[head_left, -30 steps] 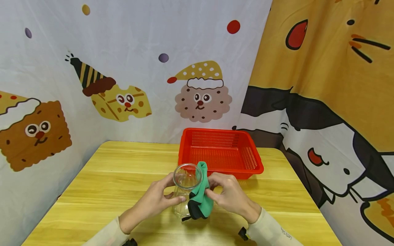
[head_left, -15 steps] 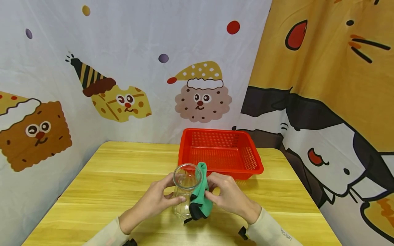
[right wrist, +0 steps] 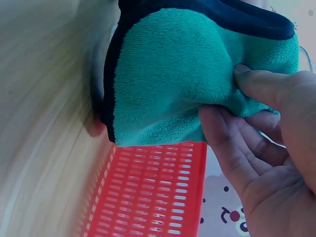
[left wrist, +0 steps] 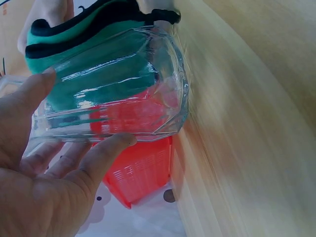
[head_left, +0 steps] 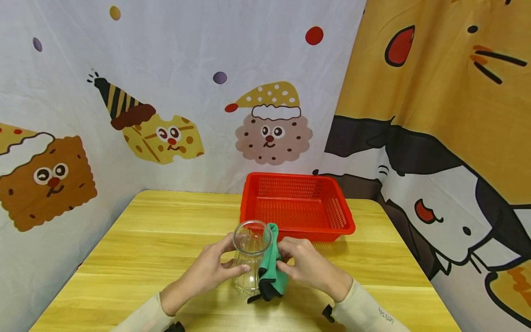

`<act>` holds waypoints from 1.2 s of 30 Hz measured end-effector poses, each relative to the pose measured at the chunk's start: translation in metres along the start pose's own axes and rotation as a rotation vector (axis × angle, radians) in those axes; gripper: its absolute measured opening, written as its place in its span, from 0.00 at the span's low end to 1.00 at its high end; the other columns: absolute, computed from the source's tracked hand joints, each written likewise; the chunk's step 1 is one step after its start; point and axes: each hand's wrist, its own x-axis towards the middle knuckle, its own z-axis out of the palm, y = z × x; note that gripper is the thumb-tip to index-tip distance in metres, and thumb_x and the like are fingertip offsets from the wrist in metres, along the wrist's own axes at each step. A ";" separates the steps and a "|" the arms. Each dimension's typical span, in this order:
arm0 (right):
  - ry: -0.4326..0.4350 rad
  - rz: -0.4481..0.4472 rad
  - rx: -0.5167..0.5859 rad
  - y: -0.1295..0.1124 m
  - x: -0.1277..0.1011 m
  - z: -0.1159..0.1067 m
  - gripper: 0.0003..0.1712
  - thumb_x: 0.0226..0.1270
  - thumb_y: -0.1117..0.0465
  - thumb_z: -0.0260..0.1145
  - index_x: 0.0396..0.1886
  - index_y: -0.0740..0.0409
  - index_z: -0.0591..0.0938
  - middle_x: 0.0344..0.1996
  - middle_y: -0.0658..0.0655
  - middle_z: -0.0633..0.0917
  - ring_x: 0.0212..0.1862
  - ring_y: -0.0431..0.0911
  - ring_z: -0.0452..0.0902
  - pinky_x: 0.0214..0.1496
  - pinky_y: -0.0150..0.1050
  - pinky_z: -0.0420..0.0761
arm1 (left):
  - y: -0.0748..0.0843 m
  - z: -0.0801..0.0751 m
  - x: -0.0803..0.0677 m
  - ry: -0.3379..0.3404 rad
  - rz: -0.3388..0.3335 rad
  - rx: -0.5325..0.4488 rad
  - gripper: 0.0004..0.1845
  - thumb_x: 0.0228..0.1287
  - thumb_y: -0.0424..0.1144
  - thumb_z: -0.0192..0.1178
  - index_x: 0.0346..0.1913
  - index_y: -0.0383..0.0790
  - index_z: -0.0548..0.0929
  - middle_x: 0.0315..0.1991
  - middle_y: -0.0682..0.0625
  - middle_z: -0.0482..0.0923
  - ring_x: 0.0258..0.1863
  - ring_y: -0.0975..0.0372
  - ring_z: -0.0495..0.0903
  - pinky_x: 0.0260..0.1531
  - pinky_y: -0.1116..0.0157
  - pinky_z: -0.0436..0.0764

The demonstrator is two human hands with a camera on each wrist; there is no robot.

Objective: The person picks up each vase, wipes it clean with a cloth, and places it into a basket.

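A clear glass vase (head_left: 249, 272) with a round rim and faceted sides stands upright on the table. My left hand (head_left: 217, 263) grips it from the left, thumb on the near side and fingers around the far side. Against the vase's right side lies a folded green cloth (head_left: 271, 265) with black edging. My right hand (head_left: 304, 263) pinches this cloth between thumb and fingers, as the right wrist view shows up close on the green cloth (right wrist: 168, 74). Through the glass vase (left wrist: 163, 94) in the left wrist view, the cloth shows green behind it.
A red plastic basket (head_left: 290, 207) with perforated walls sits behind the hands, toward the back right of the wooden table (head_left: 166, 221). Nothing is seen inside the basket. A cartoon-printed curtain (head_left: 186, 69) hangs behind the table and along its sides.
The green cloth has slid slightly downward along the vase's right side, with my right hand moving a little down and left. My left hand and the vase have stayed in place.
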 end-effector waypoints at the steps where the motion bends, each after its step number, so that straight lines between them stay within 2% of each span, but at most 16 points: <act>1: -0.008 0.004 -0.002 0.000 0.000 0.000 0.14 0.72 0.75 0.80 0.39 0.53 0.87 0.37 0.48 0.90 0.40 0.32 0.91 0.43 0.25 0.94 | 0.000 0.000 0.000 0.000 0.000 0.001 0.39 0.75 0.42 0.83 0.83 0.51 0.78 0.73 0.35 0.88 0.75 0.33 0.86 0.62 0.54 0.97; 10: -0.061 0.031 -0.006 0.003 0.000 0.002 0.14 0.72 0.75 0.80 0.39 0.53 0.88 0.38 0.49 0.91 0.40 0.31 0.91 0.43 0.28 0.96 | -0.001 0.002 0.001 -0.003 -0.006 0.004 0.39 0.75 0.44 0.83 0.83 0.46 0.77 0.73 0.36 0.89 0.75 0.34 0.86 0.62 0.56 0.97; 17: -0.121 0.072 -0.028 0.007 -0.001 0.005 0.14 0.73 0.75 0.80 0.37 0.52 0.86 0.37 0.48 0.90 0.40 0.29 0.87 0.42 0.30 0.96 | -0.001 0.002 0.000 0.001 -0.010 0.011 0.41 0.74 0.46 0.83 0.84 0.44 0.77 0.73 0.37 0.89 0.75 0.34 0.86 0.62 0.54 0.97; 25: -0.182 0.103 -0.118 0.008 -0.002 0.008 0.16 0.74 0.71 0.82 0.35 0.52 0.83 0.32 0.46 0.85 0.35 0.30 0.76 0.33 0.21 0.82 | -0.001 0.000 -0.002 0.007 0.006 0.016 0.39 0.75 0.47 0.83 0.83 0.45 0.78 0.73 0.37 0.89 0.75 0.32 0.85 0.61 0.52 0.98; 36: -0.235 0.133 -0.129 0.012 -0.002 0.015 0.14 0.75 0.70 0.82 0.36 0.53 0.84 0.30 0.45 0.84 0.34 0.30 0.76 0.31 0.20 0.79 | -0.001 0.002 0.000 0.005 -0.016 0.012 0.40 0.74 0.45 0.83 0.83 0.44 0.78 0.74 0.36 0.88 0.76 0.33 0.85 0.63 0.53 0.97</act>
